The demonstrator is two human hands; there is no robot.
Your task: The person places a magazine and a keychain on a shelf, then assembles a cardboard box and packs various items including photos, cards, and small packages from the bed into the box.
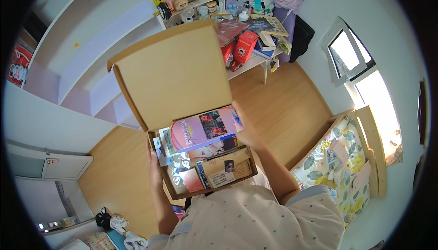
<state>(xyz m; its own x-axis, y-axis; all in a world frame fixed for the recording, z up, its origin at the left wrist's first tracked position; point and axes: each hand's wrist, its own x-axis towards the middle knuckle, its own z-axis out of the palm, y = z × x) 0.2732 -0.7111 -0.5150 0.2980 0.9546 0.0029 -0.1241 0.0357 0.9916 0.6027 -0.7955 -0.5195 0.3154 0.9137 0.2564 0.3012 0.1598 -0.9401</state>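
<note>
I hold a brown cardboard box (pixel 165 182) in front of my body, its lid (pixel 173 76) swung up and away from me. My left hand (pixel 154 165) is closed on the box's left side. My right hand (pixel 244 129) grips the right side near the hinge, beside the end of a purple printed packet (pixel 194 130); some of its fingers are hidden. This packet lies across the far part of the box. Nearer me are a brown kraft envelope (pixel 219 164) with a handwritten label, a pink card (pixel 191 180), clear plastic wrapping (pixel 179 165) and several flat printed pieces.
Ahead stands a white desk (pixel 248 66) heaped with books, a red box (pixel 245 47) and bottles. White shelving (pixel 98 51) curves along the left. At right are a bed (pixel 328 163) with floral bedding and an open window (pixel 346 51). Wooden floor (pixel 278 108) lies below.
</note>
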